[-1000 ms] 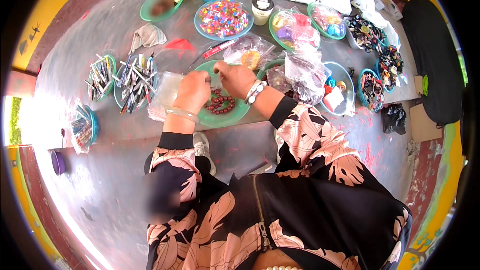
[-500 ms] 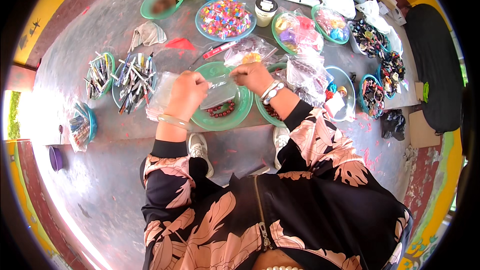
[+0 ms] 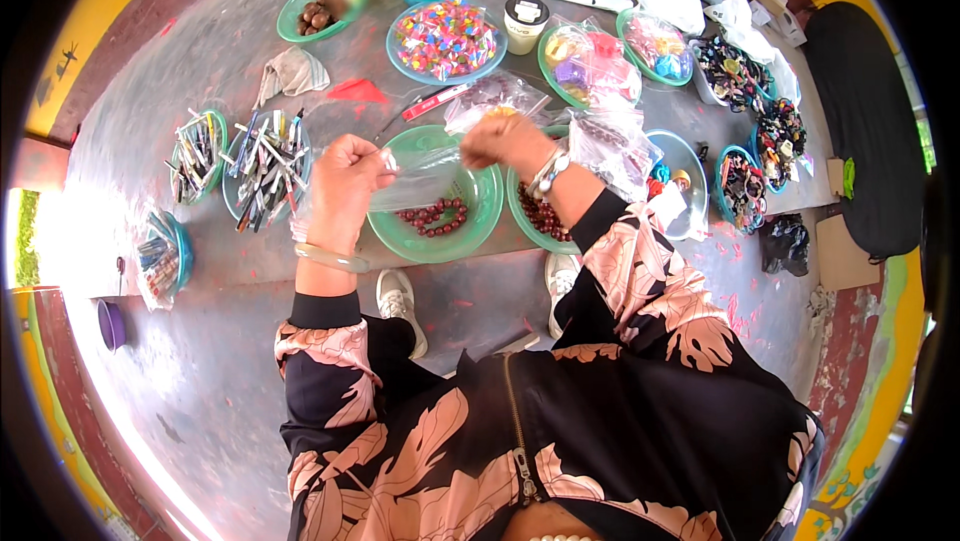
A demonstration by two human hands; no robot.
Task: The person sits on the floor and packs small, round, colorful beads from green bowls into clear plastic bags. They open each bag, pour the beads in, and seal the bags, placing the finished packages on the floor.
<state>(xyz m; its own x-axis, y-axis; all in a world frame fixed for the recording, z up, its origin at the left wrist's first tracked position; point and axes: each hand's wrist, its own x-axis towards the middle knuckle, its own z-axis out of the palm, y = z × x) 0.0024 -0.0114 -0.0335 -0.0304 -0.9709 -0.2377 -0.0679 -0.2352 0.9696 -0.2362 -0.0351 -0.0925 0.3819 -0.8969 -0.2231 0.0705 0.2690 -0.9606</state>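
A clear plastic bag [image 3: 428,179] is stretched between my two hands, above a green bowl [image 3: 436,249]. My left hand [image 3: 345,179], with a pale bangle at its wrist, pinches one end, and a small white bit shows at its fingertips. The fingers of my right hand [image 3: 508,146] are closed at the bag's other end, slightly blurred. Beneath the bag, a string of dark red beads [image 3: 435,218] lies in the green bowl. More dark red beads [image 3: 541,209] rest in a second green bowl beside it, partly hidden by my right forearm.
Pens [image 3: 268,166] fill baskets at the left. Beyond my hands stand a blue bowl of colourful small pieces [image 3: 447,39], a lidded cup [image 3: 524,26] and a green bowl with brown round things [image 3: 316,19]. Clear bags [image 3: 610,151] and baskets of hair ties [image 3: 745,191] are at the right.
My left hand has moved a little left, away from my right hand, and the plastic bag is now drawn out longer between them. Both hands keep hold of it.
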